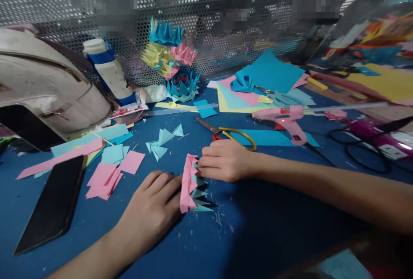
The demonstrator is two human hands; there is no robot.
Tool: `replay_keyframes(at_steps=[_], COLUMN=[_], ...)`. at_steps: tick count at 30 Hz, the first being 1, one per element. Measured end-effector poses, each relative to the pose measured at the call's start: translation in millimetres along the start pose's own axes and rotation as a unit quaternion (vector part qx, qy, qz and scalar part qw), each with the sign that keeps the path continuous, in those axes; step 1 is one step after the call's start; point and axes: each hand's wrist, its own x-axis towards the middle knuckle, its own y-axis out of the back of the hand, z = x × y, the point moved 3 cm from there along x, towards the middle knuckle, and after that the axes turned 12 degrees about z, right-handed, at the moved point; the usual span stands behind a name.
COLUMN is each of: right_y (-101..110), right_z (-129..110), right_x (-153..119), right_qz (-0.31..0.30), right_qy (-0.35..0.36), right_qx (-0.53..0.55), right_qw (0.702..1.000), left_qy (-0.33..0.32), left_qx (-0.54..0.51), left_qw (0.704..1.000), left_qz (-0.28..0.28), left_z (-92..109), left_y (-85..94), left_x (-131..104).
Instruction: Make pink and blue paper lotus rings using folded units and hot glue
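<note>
A folded paper strip (188,184), pink along one side with light-blue points on the other, lies low over the blue table between my hands. My left hand (155,206) grips its left side, with the fingertips hidden by the paper. From the right, my right hand (229,160) closes its curled fingers on the upper end. Scissors (232,134) with a yellow and red handle rest just beyond my right hand. Small light-blue folded triangles (159,143) lie past my left hand, and pink paper squares (105,180) are to its left.
A black phone (51,203) lies at the left, near a pale backpack (48,81) and a white bottle (109,70). A folded-paper tower (180,81) stands at the back. To the right are a pink glue gun (290,119), blue paper sheets (271,72) and black cables (358,150).
</note>
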Motion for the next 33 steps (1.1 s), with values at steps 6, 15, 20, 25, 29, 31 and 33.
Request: replay_keyframes(at_steps=[6,15,20,25,29,31,33], right_y=[5.1,3.8,4.5,3.7,4.1,4.3,4.4], right_z=[7.5,5.2,7.2,8.5,8.9,9.4,9.7], right_x=[-4.2,-6.1,-5.8,-6.8,-6.4,-6.1,-6.0], right_qz=[0.005,-0.001,-0.013,-0.025,-0.019,-0.018,-0.019], right_qy=[0.018,0.019,0.02,0.019,0.022,0.02,0.02], right_qx=[0.043,0.055,0.07,0.076,0.087,0.091,0.093], right_qw=[0.999,0.998,0.997,0.997,0.996,0.995,0.995], left_qy=[-0.007,-0.007,-0.007,-0.005,-0.001,0.0,-0.001], left_qx=[-0.01,-0.01,-0.013,-0.015,-0.012,-0.011,-0.013], left_qw=[1.0,1.0,1.0,1.0,1.0,1.0,1.0], left_qz=[-0.009,-0.009,-0.011,-0.017,-0.019,-0.018,-0.017], left_z=[1.2,0.8,0.9,1.1,1.1,1.1,1.1], left_y=[2.0,2.1,2.4,1.7,1.5,1.7,1.9], left_x=[2.9,2.0,2.4,1.7,1.4,1.5,1.9])
